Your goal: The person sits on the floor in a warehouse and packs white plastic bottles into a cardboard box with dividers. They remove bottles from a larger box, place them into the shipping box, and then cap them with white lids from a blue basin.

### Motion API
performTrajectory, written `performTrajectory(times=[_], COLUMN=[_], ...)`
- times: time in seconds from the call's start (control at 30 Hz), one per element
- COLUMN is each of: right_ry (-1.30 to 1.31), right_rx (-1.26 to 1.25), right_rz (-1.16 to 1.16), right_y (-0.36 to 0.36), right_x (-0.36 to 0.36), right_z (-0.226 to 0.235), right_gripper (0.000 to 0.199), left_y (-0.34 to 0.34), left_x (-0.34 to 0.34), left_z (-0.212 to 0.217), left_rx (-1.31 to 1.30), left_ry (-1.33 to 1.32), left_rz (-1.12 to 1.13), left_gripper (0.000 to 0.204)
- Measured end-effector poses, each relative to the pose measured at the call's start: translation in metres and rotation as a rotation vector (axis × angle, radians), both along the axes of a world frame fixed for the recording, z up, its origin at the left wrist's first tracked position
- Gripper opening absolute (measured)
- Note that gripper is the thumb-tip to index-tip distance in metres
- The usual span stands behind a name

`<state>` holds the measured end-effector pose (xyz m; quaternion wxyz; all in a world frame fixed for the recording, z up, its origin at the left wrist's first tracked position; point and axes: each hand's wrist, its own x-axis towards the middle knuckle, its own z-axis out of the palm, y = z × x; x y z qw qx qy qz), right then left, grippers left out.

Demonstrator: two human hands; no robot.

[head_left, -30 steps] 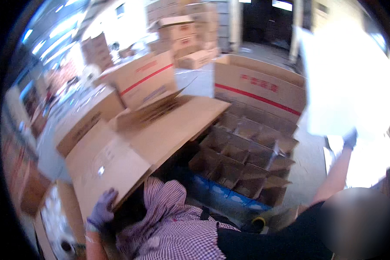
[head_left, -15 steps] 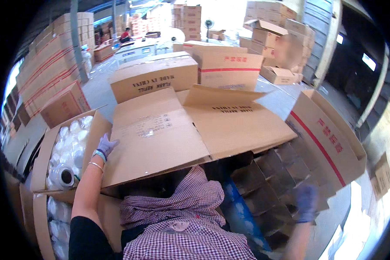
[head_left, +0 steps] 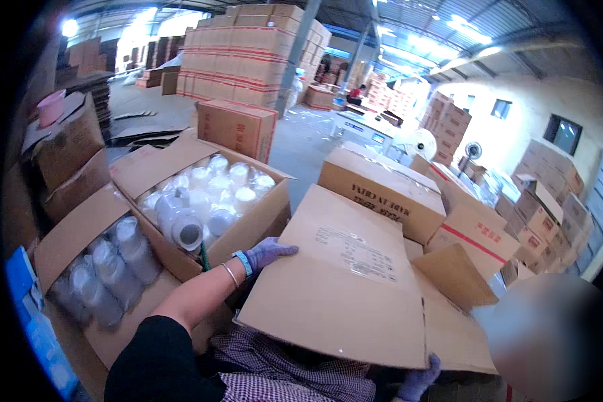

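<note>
purple-gloved left grip (head_left: 268, 254): one digit extended rightward, wrist nearly straight. bare left forearm (head_left: 197, 299) slants up-right from black-sleeved upper arm (head_left: 157, 358). purple-gloved right grip (head_left: 420, 380): low, fingertips upward. closure unclear, both.

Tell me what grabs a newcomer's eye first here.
Most likely the brown cardboard panel at front centre, with a purple-gloved left hand at its left edge and the right hand at its near right corner. Next, perhaps, the pale bottles packed in an open carton to its left. Farther back, a tall stack of red-striped cartons stands left of centre.
</note>
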<state>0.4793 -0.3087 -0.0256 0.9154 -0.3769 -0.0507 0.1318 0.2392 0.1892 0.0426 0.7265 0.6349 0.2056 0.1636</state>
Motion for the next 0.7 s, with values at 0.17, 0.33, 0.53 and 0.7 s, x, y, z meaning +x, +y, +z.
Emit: performTrajectory(times=[0.17, 0.33, 0.53, 0.7], right_ry=[-0.086, -0.091, -0.636, -0.772], right_rx=[-0.197, -0.056, 0.065, 0.246], right_rz=[-0.267, -0.328, 0.033, 0.168], right_y=[-0.033, 0.014, 0.065, 0.197], right_x=[-0.063, -0.152, -0.083, -0.132], right_z=[0.078, 0.169, 0.152, 0.273], right_gripper=[0.068, 0.068, 0.068, 0.05], left_y=[-0.03, -0.072, -0.107, -0.143], left_x=[-0.053, -0.15, -0.284, -0.322], left_z=[0.083, 0.154, 0.153, 0.159], left_rx=[-0.02, -0.064, 0.185, 0.254], left_ry=[-0.171, -0.484, -0.722, -0.9], left_rz=[0.057, 0.286, 0.794, 1.034], left_gripper=[0.048, 0.052, 0.041, 0.052])
